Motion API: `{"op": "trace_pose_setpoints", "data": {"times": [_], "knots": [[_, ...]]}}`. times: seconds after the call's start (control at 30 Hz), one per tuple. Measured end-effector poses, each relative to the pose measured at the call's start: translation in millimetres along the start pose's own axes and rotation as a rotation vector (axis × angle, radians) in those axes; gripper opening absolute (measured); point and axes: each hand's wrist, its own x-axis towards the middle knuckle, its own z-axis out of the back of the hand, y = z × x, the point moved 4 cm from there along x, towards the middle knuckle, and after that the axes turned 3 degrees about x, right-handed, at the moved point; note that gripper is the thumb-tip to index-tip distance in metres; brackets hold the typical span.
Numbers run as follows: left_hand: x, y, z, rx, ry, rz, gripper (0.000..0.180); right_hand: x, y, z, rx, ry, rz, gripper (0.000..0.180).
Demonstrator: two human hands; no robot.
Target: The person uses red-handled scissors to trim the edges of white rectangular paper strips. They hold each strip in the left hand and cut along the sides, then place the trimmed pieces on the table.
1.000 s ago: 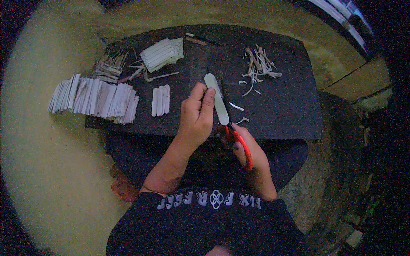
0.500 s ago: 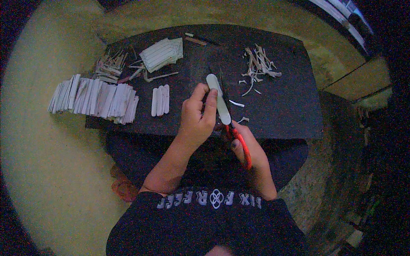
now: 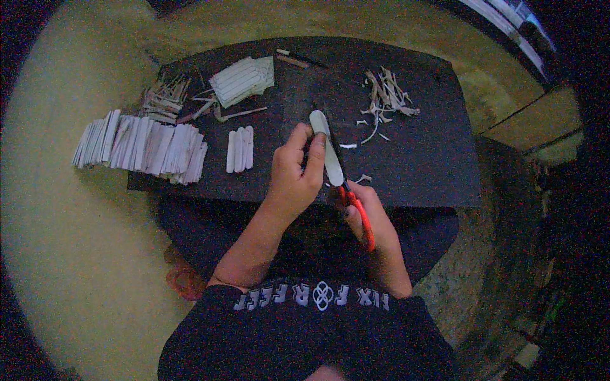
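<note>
Between the thumb and fingers of my left hand point(image 3: 297, 162) is a pale, flat strip with rounded ends point(image 3: 332, 166), held slanting over the table's near part. My right hand point(image 3: 375, 219) grips red-handled scissors point(image 3: 362, 222), their dark blades lying along the strip's right edge. The blades look nearly together, and the strip partly hides them. A thin white offcut point(image 3: 347, 147) is just right of the blades. Another small curled scrap point(image 3: 364, 179) lies near my right fingers.
On the dark table point(image 3: 426, 171) lie a long row of pale strips point(image 3: 146, 146), several rounded strips point(image 3: 240, 150), outlined paper sheets point(image 3: 241, 81), and a heap of thin offcuts point(image 3: 165, 98). Curled trimmings point(image 3: 387, 95) are at the right, a pen point(image 3: 305, 59) at the back.
The scissor blades have drawn closer together along the strip's right edge. The thin white offcut beside them has shifted slightly left. Both hands stay almost in place.
</note>
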Motion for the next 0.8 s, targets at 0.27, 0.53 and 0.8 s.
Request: {"op": "trace_pose_setpoints", "data": {"times": [0.27,0.53,0.8], "knots": [[-0.3,1.2,0.2,0.008,-0.015,-0.007,0.012,-0.6,9.2,-0.7,0.072,0.014,-0.016,0.044],[-0.6,-1.7,0.3,-0.007,-0.032,0.012,0.012,-0.2,7.6,-4.4,0.098,-0.022,0.001,0.051],[-0.5,-5.8,2.0,-0.009,-0.055,0.016,0.013,0.7,6.0,-8.2,0.109,-0.092,0.023,0.063]]}}
